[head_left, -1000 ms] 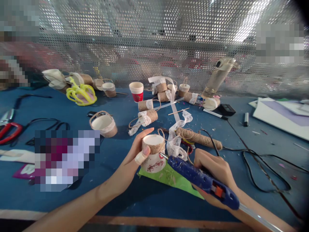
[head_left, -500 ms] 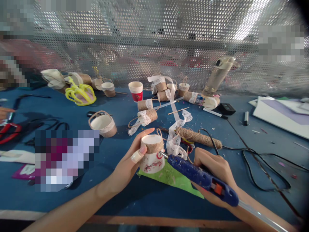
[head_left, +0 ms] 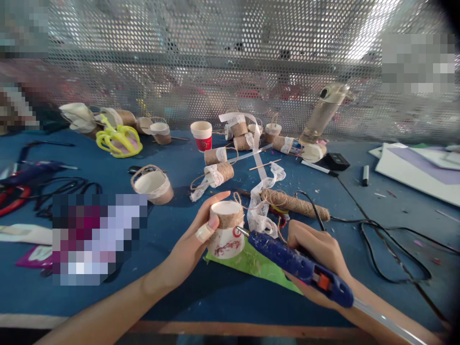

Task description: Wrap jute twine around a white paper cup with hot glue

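My left hand (head_left: 196, 239) is closed around a small white paper cup (head_left: 227, 230) with brown twine wound round its upper part; a plaster is on the thumb. The cup stands on a green paper scrap (head_left: 256, 263). My right hand (head_left: 316, 249) grips a blue hot glue gun (head_left: 298, 268), whose metal tip touches the cup's right side just below the twine. A twine spool (head_left: 294, 203) and loose white lace ribbon (head_left: 260, 211) lie just beyond the cup.
Several twine-wrapped cups (head_left: 219, 173) and a red-and-white cup (head_left: 201, 135) sit at the back of the blue table (head_left: 172, 292). A yellow crown shape (head_left: 117, 139) and another wrapped cup (head_left: 153, 184) lie left; black cables (head_left: 391, 239) run right; a bottle (head_left: 321, 115) leans on the mesh wall.
My hands, the cup and the glue gun have barely moved. At the far left a blue tool now lies where a red-handled tool and then someone's hand showed.
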`<state>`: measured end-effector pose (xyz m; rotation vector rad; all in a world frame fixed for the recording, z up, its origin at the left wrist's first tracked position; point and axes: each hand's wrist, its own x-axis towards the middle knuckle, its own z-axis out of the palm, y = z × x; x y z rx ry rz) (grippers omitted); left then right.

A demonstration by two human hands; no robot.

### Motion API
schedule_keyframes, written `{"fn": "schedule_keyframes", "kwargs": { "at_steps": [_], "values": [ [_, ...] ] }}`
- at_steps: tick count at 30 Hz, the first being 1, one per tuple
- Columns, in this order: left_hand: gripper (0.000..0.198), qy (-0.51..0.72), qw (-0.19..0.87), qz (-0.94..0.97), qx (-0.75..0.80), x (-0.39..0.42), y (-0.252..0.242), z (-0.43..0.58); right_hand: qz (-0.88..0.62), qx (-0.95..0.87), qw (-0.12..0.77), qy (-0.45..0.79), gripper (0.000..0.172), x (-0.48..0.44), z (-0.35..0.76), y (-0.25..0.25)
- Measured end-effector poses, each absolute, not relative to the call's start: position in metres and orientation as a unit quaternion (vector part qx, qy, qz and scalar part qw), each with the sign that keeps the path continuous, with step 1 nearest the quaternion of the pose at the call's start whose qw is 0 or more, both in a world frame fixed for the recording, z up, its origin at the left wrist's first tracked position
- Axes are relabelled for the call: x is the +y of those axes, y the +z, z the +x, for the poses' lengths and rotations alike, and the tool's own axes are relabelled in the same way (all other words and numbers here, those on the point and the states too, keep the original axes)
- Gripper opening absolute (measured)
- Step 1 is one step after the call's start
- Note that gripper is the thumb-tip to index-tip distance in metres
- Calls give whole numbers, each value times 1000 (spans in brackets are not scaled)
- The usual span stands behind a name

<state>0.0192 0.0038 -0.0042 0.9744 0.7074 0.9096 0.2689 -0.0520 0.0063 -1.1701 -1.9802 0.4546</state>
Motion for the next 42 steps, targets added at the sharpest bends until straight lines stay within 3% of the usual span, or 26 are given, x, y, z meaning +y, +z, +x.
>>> {"fn": "schedule_keyframes", "kwargs": {
  "at_steps": [42],
  "values": [
    [40, 410, 793, 334, 304, 6, 4, 24, -467, -772, 395, 172, 31, -52, 271, 4]
  ]
}}
